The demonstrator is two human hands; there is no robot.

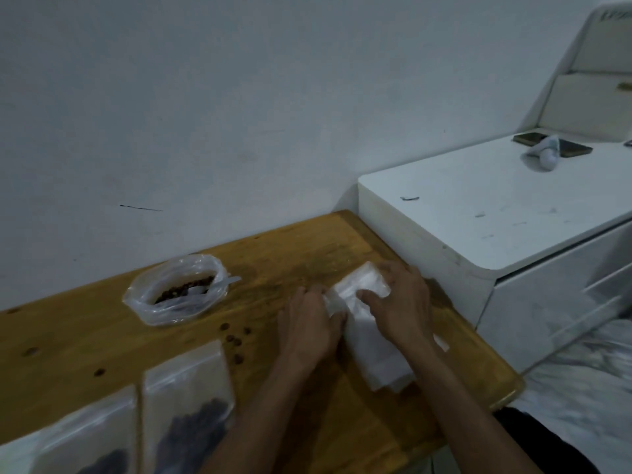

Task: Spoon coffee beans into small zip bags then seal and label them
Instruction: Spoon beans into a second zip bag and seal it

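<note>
I saw both hands' fingers pinching the empty zip bags (369, 336); stack's long axis ran from fingers toward me, flat on worktop (290, 254).

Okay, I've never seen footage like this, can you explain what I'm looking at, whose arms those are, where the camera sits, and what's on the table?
There is no machine here. One camera is worn on a person's head and looks forward and down, so the arms are the wearer's own. The left hand and right hand both handle a stack of empty zip bags on the wooden table; the exact grip is hard to tell. Farther left sits an open plastic bag of coffee beans with what looks like a spoon inside. Loose beans lie scattered nearby. At the near left edge lie two filled bags. A white cabinet stands to the right.
</note>
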